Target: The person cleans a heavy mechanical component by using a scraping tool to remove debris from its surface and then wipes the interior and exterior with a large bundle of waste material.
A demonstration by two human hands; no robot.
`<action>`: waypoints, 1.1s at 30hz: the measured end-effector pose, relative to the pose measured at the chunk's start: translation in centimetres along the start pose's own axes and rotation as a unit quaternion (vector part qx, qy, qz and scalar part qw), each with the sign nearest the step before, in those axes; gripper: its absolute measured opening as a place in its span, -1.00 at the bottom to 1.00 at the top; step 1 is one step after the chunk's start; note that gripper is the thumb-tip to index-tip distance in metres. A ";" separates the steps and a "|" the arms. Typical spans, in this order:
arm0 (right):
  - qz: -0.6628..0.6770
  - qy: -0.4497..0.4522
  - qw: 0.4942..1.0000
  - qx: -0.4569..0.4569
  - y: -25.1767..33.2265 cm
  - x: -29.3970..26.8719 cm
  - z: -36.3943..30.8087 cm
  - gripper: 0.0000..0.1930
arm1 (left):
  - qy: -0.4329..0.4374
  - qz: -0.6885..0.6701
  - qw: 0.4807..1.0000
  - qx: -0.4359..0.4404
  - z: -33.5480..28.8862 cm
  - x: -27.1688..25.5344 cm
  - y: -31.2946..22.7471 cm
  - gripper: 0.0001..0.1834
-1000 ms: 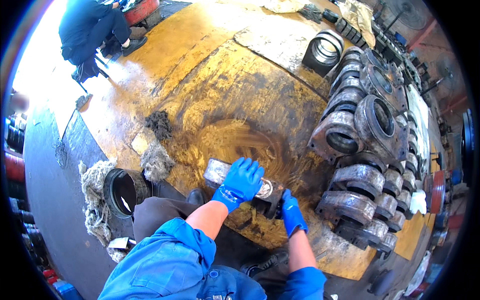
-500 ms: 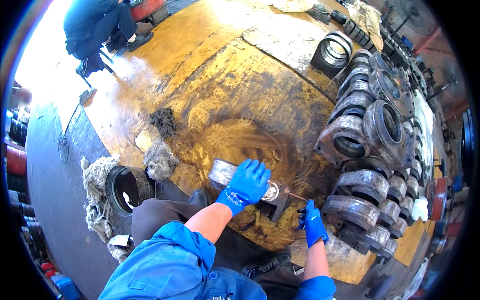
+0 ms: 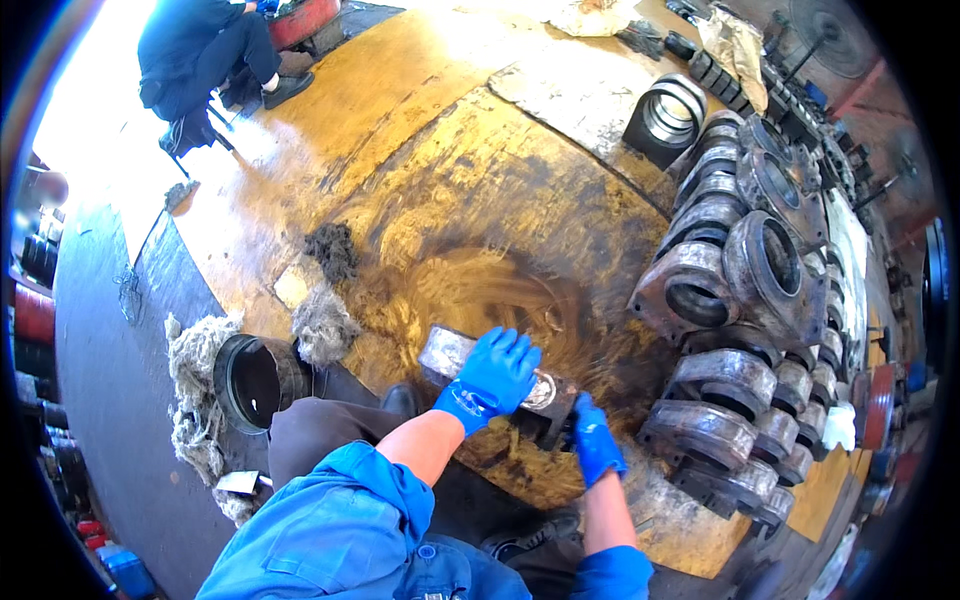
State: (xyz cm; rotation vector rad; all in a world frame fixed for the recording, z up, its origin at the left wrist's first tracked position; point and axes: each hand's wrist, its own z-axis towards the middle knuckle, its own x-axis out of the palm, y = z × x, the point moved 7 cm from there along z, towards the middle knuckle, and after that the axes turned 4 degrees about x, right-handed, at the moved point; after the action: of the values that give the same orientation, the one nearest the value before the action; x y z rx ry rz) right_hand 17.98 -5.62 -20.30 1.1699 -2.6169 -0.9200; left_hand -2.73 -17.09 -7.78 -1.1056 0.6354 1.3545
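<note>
A greasy metal housing (image 3: 447,350) lies on the stained floor sheet in front of me, with a pale ring-shaped patch (image 3: 541,392) on its upper side. My left hand (image 3: 497,372), in a blue rubber glove, is closed over the middle of the housing from above. At the housing's right end is my right hand (image 3: 597,440), also gloved in blue, its fingers curled against the dark end face. The thin, reddish rod-like tool seen at these fingers half a second ago is now hidden by the hand and the housing.
Ring-shaped metal housings (image 3: 715,430) are stacked at the right. A dark metal cylinder (image 3: 262,380) stands left of my knee, beside grey rag waste (image 3: 197,380). Fibre clumps (image 3: 325,325) lie ahead of it. Another person (image 3: 205,60) sits at the far left.
My right hand has moved left, up to the housing's end, and the thin rod between them has gone from sight. My left hand stays on the housing.
</note>
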 end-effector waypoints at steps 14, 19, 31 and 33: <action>-0.018 -0.053 0.998 -0.041 -0.3 0.5 1.2 -0.35 | 0.002 0.001 1.000 -0.009 -0.2 0.1 0.3 -0.58; -0.014 -0.093 0.983 0.158 -2.3 -6.2 -0.1 -0.28 | 0.005 0.014 1.000 0.002 -0.6 0.3 0.1 -0.58; -0.019 -0.071 0.991 0.108 -1.0 -3.8 0.0 -0.26 | 0.002 0.014 1.000 -0.007 -1.1 1.1 0.7 -0.55; 0.001 -0.034 0.999 -0.020 0.7 -0.7 0.2 -0.27 | 0.006 0.011 1.000 -0.002 -0.5 1.5 0.4 -0.56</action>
State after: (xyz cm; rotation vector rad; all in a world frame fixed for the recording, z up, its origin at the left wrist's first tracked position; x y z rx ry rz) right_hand 17.96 -4.69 -19.96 1.1453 -2.6385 -1.0260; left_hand -2.71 -16.89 -9.38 -1.1146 0.6558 1.3694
